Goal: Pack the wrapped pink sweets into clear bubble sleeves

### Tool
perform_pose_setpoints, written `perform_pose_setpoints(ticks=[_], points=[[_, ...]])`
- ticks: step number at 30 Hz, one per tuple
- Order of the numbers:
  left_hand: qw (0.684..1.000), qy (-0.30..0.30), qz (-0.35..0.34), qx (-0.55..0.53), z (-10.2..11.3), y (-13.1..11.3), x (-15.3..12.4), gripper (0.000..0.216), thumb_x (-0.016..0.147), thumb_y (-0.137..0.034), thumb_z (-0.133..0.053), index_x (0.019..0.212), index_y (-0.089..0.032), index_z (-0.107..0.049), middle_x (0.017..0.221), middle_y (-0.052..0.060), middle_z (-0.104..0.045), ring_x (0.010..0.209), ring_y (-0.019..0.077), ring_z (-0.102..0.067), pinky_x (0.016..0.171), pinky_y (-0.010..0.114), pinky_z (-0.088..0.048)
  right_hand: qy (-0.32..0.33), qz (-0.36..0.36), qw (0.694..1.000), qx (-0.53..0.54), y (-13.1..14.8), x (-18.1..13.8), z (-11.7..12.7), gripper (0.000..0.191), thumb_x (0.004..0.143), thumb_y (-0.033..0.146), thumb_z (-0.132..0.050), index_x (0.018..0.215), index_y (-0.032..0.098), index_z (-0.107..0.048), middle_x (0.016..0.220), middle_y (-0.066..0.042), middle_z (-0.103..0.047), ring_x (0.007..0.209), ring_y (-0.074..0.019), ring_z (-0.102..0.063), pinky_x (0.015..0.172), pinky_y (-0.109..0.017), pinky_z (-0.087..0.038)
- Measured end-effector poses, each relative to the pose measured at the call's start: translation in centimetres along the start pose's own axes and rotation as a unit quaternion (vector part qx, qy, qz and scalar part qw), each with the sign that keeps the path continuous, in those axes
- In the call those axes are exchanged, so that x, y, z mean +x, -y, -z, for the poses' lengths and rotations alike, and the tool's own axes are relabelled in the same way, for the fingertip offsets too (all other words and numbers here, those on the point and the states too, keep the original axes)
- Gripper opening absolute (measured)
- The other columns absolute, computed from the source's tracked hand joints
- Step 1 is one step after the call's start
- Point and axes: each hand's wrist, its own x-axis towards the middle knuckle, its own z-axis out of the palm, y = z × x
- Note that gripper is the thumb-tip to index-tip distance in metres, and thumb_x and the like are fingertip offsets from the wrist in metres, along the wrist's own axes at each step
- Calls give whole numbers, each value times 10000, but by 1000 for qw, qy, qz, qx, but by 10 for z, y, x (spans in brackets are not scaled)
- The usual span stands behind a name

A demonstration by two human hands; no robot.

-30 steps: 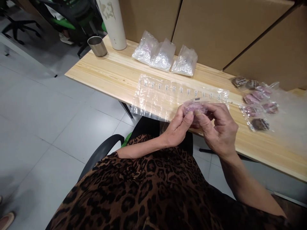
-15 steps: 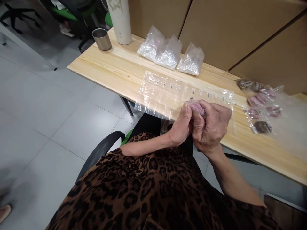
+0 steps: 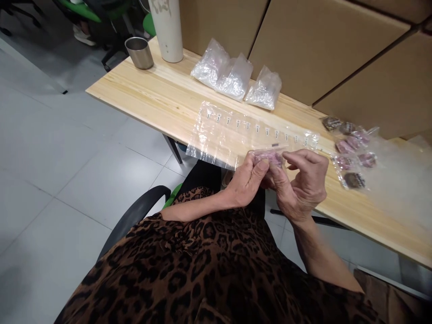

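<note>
Between my two hands, over the table's front edge, is a small clear plastic bag with pink contents (image 3: 268,156). My left hand (image 3: 248,180) pinches it at its left side, thumb on top. My right hand (image 3: 300,180) has its thumb on the bag's near right part, while its index finger bends at the right end. Just beyond my hands, a row of flat clear plastic bags (image 3: 216,135) with small dark printed marks lies along the table. What the pink contents are, I cannot make out.
Three filled clear bags (image 3: 232,78) stand at the back by cardboard boxes (image 3: 324,49). A metal cup (image 3: 140,54) and a white cylinder (image 3: 168,31) are at the far left. Small packets with pink or brown contents (image 3: 354,180) lie right, beside a pile of translucent plastic (image 3: 398,180).
My right hand's fingers have loosened and lifted from around the pink bag, so more of it shows. The bag has been spread flatter. The camera view has shifted slightly.
</note>
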Motion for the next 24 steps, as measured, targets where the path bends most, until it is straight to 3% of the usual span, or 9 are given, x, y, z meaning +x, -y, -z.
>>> perform_pose_setpoints(ticks=[5,9,13,17,19,21,24], points=[[997,69,28,-10,6,1,-1,566,1036,-715,-481,1349,-243,-478,1309,122,-680,749,129,-704,615,294,-610,28,-79,994,72,5,8,8,152,927,310,-792,1059,266,-732,1051,-43,-614,1020,-212,-613,844,-385,-528],[997,78,17,-12,9,-3,0,550,1046,-688,-494,1349,-233,-430,1404,142,-634,737,78,-685,624,243,-603,51,-117,988,91,4,12,15,105,940,323,-779,939,235,-722,1060,-47,-625,1034,-205,-621,889,-389,-529],[996,85,40,-2,10,-6,0,547,1025,-661,-571,1325,-230,-419,1224,94,-684,701,74,-692,629,231,-596,70,-125,987,76,5,14,21,119,950,339,-768,928,231,-724,1074,-55,-637,1027,-207,-628,926,-408,-542],[996,76,39,-34,12,-5,1,534,998,-647,-636,1292,-247,-439,1045,17,-700,656,68,-689,608,211,-581,50,-157,980,114,7,16,22,193,921,399,-810,990,247,-715,1045,-37,-643,977,-182,-634,909,-375,-569],[995,77,42,-54,13,-5,2,533,981,-648,-663,1270,-254,-449,982,-6,-698,644,72,-692,597,205,-576,50,-206,964,159,7,15,20,339,877,452,-856,1123,266,-717,1069,-35,-664,942,-170,-647,855,-344,-595],[992,95,53,-68,15,-5,3,534,971,-644,-679,1265,-258,-457,954,-14,-698,652,82,-710,595,203,-579,96,-265,936,211,4,14,19,444,858,477,-876,1226,284,-720,1107,-41,-700,936,-171,-675,820,-328,-617],[985,124,77,-88,18,-7,3,560,955,-654,-696,1256,-250,-451,887,-28,-692,642,96,-724,578,198,-574,170,-322,885,290,-3,13,19,348,899,468,-845,1189,293,-766,1121,-41,-747,955,-178,-716,826,-328,-640]])
